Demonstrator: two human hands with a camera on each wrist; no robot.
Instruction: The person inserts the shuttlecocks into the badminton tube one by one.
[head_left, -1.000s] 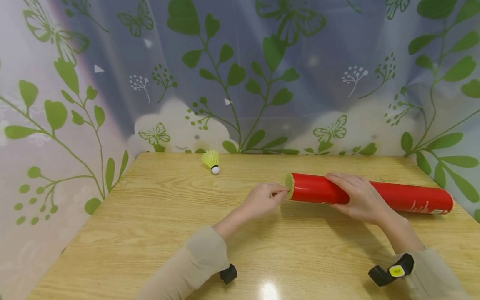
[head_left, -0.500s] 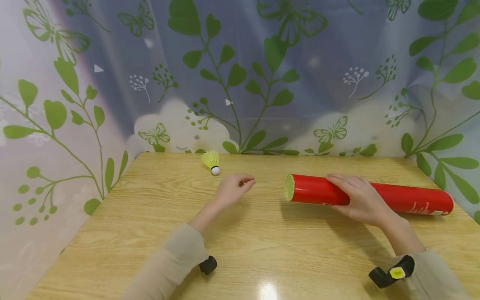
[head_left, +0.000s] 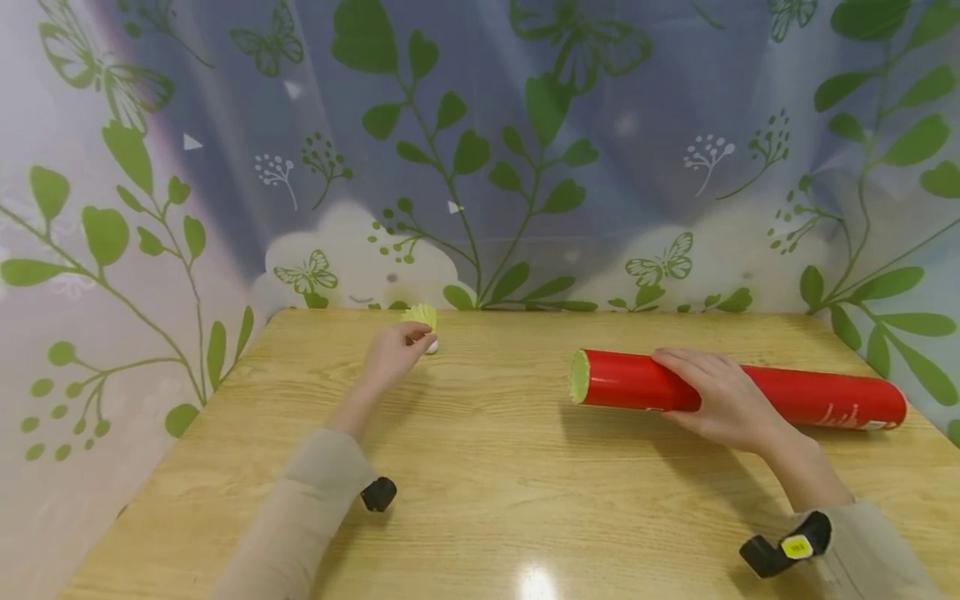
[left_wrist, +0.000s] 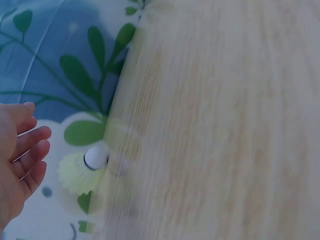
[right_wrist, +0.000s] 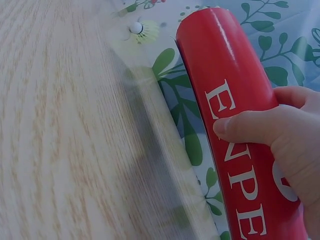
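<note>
A yellow shuttlecock with a white cork base [head_left: 423, 314] lies at the back of the table. My left hand [head_left: 393, 354] is right at it in the head view and partly covers it. In the left wrist view a gap shows between the loosely bent fingers and the shuttlecock [left_wrist: 96, 158]. With my right hand [head_left: 716, 398] I grip a long red shuttlecock tube [head_left: 817, 396] from above, thumb on the near side. Its left end faces left and shows a pale yellow-green round face. White lettering runs along the tube [right_wrist: 220, 55] in the right wrist view.
The wooden table [head_left: 480, 500] spreads under both arms. Behind it hangs a curtain [head_left: 480, 250] printed with leaves and butterflies, close to the shuttlecock. Black wrist-worn devices sit at both cuffs.
My left hand has moved left from the tube's open-looking end to the shuttlecock. The right hand and the tube stay where they were.
</note>
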